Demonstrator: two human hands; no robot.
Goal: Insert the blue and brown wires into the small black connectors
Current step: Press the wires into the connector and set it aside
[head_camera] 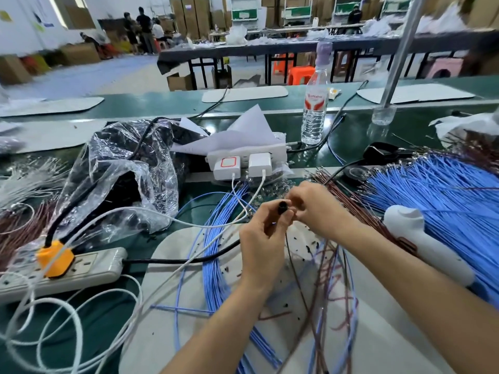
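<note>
Both hands are up over the bench, meeting in the middle. The left hand has its thumb and fingers curled round a small black connector, clamped on it, with the open end poking out past the fingertips towards the other hand. The right hand is pressed right in against that end with its fingers bunched tight together. A thin brown wire drops from just under those fingertips, but it's too blurred to tell whether they actually pinch it. Below both wrists, loose blue wires and more brown strands sprawl across a pale mat. Beyond the right knuckles lies a fan of brown wires, and further out on that side the big blue wire bundle, with a white handled tool lying on it, just beside the right forearm. Straight ahead of the fingertips sit two white chargers and, further back, a water bottle. Well out from the left hand are a crumpled plastic bag and a power strip with an orange plug.
</note>
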